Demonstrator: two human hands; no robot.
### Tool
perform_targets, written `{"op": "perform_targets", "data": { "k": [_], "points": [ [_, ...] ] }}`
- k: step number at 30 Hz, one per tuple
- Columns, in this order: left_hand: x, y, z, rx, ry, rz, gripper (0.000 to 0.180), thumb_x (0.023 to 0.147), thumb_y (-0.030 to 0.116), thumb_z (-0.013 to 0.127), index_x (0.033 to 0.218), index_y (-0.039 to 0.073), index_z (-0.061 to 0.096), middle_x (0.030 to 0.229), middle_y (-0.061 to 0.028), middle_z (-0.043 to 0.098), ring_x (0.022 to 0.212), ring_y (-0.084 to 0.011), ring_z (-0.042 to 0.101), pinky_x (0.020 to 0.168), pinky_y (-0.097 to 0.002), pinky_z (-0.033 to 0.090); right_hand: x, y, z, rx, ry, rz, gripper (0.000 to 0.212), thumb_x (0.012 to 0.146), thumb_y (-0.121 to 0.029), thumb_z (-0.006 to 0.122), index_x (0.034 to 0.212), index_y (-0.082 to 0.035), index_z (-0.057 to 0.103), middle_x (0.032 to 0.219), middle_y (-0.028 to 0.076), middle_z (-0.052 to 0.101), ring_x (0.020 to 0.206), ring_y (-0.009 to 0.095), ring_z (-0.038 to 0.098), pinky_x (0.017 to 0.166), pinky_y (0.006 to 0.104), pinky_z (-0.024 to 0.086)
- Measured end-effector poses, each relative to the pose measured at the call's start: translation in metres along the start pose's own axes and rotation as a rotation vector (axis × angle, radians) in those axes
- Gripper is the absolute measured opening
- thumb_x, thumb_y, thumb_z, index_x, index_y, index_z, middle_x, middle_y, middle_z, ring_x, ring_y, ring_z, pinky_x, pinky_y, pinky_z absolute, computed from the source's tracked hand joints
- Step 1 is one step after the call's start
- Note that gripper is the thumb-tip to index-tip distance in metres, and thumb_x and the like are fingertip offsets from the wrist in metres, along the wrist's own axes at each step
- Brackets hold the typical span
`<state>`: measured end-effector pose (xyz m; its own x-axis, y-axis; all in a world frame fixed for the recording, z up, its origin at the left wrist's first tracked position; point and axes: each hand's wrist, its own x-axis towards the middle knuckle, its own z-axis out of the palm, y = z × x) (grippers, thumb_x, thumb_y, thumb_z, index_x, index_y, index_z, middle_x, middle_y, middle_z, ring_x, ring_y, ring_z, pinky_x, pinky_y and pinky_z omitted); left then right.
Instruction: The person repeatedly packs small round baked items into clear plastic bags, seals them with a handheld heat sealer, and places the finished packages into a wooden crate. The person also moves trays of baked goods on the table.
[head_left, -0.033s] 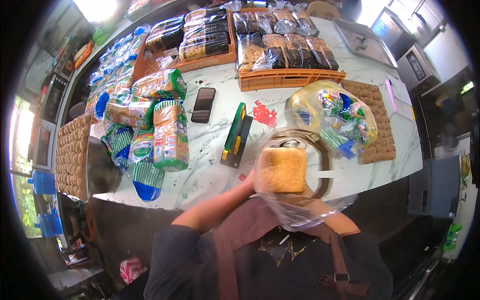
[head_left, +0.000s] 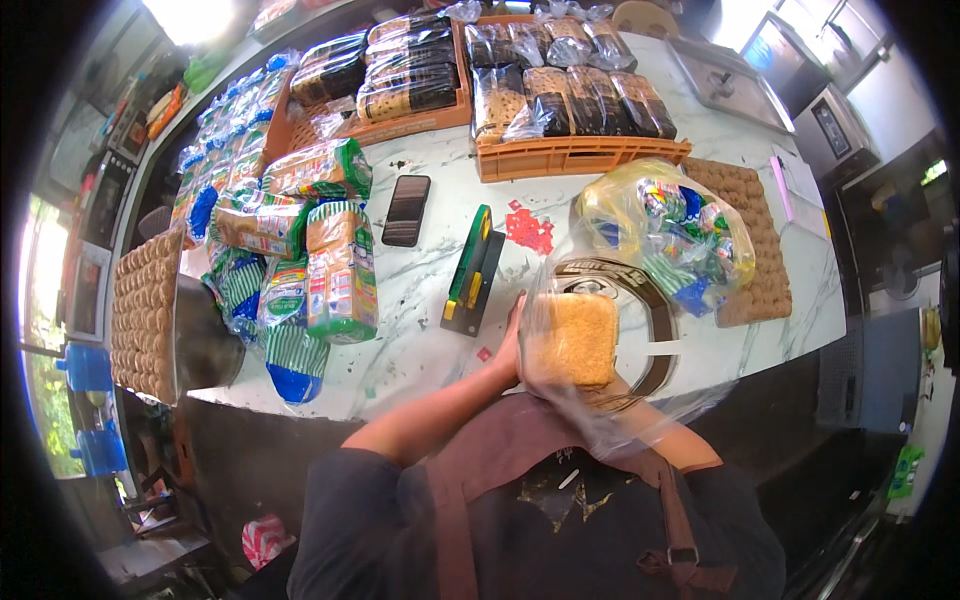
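A golden loaf of bread (head_left: 572,340) stands end-up before me inside a clear plastic bag (head_left: 657,318) with dark brown print. The bag spreads loosely to the right and down over my right forearm. My left hand (head_left: 512,342) lies along the left side of the bagged loaf, closed against it. Low on the loaf's right side, my right hand (head_left: 618,389) supports it, its fingers mostly hidden by bread and film. Left of the loaf stands a narrow green, yellow and black bag-neck sealer (head_left: 470,275). Small red scraps (head_left: 528,230) are scattered beyond it.
Packed loaves in green-and-blue bags (head_left: 340,270) pile up at left, near a phone (head_left: 407,211). Orange crates (head_left: 580,158) of bagged bread stand at the back. A yellowish bag (head_left: 607,200) of wrappers and egg trays (head_left: 755,245) lie right. A metal tray (head_left: 735,90) sits far right.
The bagged loaf has shifted slightly to the right and its bag has swung the same way. More of my left hand shows beside it.
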<state>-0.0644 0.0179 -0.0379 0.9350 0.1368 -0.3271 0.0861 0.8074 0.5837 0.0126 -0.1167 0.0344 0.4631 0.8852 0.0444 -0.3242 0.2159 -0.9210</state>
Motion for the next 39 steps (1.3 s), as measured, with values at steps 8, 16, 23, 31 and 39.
{"op": "perform_targets", "data": {
  "k": [8, 16, 23, 31, 39],
  "points": [
    [-0.020, 0.029, 0.000, 0.160, 0.020, 0.085, 0.048, 0.103, 0.041, 0.038, 0.137, 0.007, 0.044, 0.129, -0.0099, 0.056, 0.110, -0.0216, 0.061, 0.094, -0.0370, 0.053, -0.004, 0.001, -0.012, -0.339, 0.116, -0.051, 0.094, 0.075, -0.043, 0.068, 0.147, -0.005, 0.022, 0.148, 0.012, 0.034, 0.133, 0.026, 0.040, 0.106, 0.0399, 0.039],
    [-0.035, 0.057, 0.024, 0.220, 0.027, 0.211, 0.055, 0.103, 0.045, 0.036, 0.140, 0.005, 0.039, 0.131, -0.0103, 0.054, 0.114, -0.0207, 0.057, 0.097, -0.0366, 0.048, -0.028, -0.009, -0.016, -0.500, 0.169, -0.081, 0.115, 0.062, -0.046, 0.076, 0.149, -0.004, 0.014, 0.151, 0.014, 0.028, 0.136, 0.027, 0.036, 0.109, 0.0408, 0.035],
    [-0.037, 0.057, 0.028, 0.167, -0.097, 0.178, 0.066, 0.099, 0.047, 0.044, 0.146, 0.003, 0.028, 0.144, -0.0127, 0.041, 0.130, -0.0233, 0.042, 0.108, -0.0386, 0.034, -0.030, -0.003, -0.006, -0.586, 0.201, -0.125, 0.133, 0.051, -0.049, 0.083, 0.150, -0.002, 0.008, 0.153, 0.016, 0.024, 0.139, 0.028, 0.031, 0.111, 0.0416, 0.031],
    [-0.050, 0.131, 0.065, 0.550, -0.258, 0.375, 0.098, 0.086, 0.048, 0.065, 0.153, 0.003, 0.010, 0.157, -0.0147, 0.022, 0.144, -0.0280, 0.024, 0.117, -0.0417, 0.020, -0.034, -0.024, -0.007, -0.696, 0.195, -0.153, 0.154, 0.038, -0.053, 0.091, 0.151, -0.001, 0.000, 0.155, 0.018, 0.018, 0.141, 0.030, 0.026, 0.114, 0.0426, 0.026],
    [-0.094, 0.169, 0.114, 1.213, -0.236, 0.410, 0.077, 0.077, 0.023, 0.079, 0.139, 0.002, 0.040, 0.142, -0.0157, 0.040, 0.127, -0.0257, 0.043, 0.104, -0.0387, 0.035, -0.020, -0.094, 0.024, -0.622, 0.161, -0.323, 0.136, 0.051, -0.030, 0.095, 0.152, -0.003, 0.008, 0.145, 0.017, 0.032, 0.131, 0.027, 0.039, 0.109, 0.0386, 0.033]
  ]
}}
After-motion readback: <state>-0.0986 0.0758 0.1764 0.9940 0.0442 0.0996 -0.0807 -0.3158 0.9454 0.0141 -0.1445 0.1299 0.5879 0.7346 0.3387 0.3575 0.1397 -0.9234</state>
